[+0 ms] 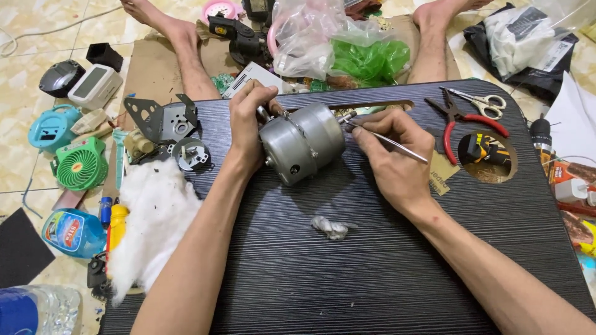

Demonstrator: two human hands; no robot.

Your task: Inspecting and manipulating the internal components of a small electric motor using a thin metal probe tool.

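Observation:
A grey cylindrical electric motor [302,142] lies on its side on a dark lap table [347,267]. My left hand [248,121] grips the motor's far left end and steadies it. In my right hand [388,152] I pinch thin metal tweezers [397,144], their tips pointing at the motor's shaft end [346,116]. A small grey wad of dirty cotton [333,227] rests on the table below the motor.
White cotton fluff [155,217] and metal motor brackets [162,119] sit at the table's left edge. Red-handled pliers [462,124] and scissors [481,101] lie at the right, near a round hole [487,158]. Small fans, bottles and plastic bags crowd the floor around my legs.

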